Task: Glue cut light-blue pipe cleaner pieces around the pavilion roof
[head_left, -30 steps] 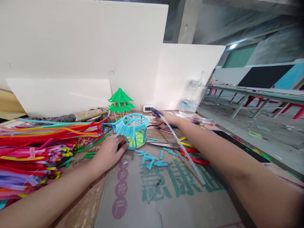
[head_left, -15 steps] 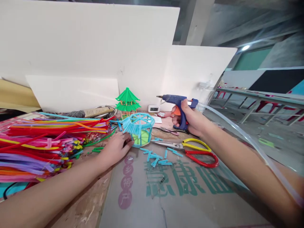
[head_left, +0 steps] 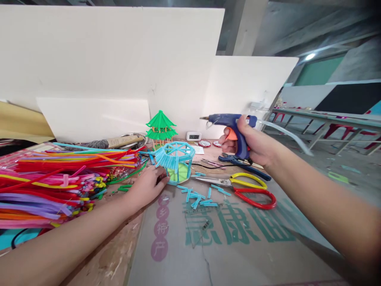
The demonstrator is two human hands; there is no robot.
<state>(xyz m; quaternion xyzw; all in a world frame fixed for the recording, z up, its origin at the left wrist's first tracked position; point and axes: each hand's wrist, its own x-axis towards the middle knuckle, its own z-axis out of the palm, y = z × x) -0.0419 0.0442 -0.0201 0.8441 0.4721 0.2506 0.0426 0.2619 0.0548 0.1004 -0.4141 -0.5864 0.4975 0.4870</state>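
Observation:
My right hand (head_left: 253,141) is wrapped round the handle of a blue hot glue gun (head_left: 224,119), raised above the table with its nozzle pointing left. The gun's trigger is orange, and a long clear glue stick (head_left: 288,137) sticks out behind. Down at the left, my left hand (head_left: 151,182) grips the lower left side of a light-blue model pavilion (head_left: 178,153); its fingertips are partly hidden. The model has a partly covered blue roof frame and a green floor. Short blue pieces of pipe cleaner (head_left: 196,196) lie in front of it.
Scissors (head_left: 220,181) with yellow and red handles lie right of the model, pliers (head_left: 247,166) behind them. A green-roofed model pavilion (head_left: 161,129) and a small digital clock (head_left: 193,136) stand at the back. Bundles of coloured pipe cleaners (head_left: 59,182) cover the left side.
My right hand has carried the glue gun to the right, away from the model, and the glue stick has swung up. My left hand stays at the model.

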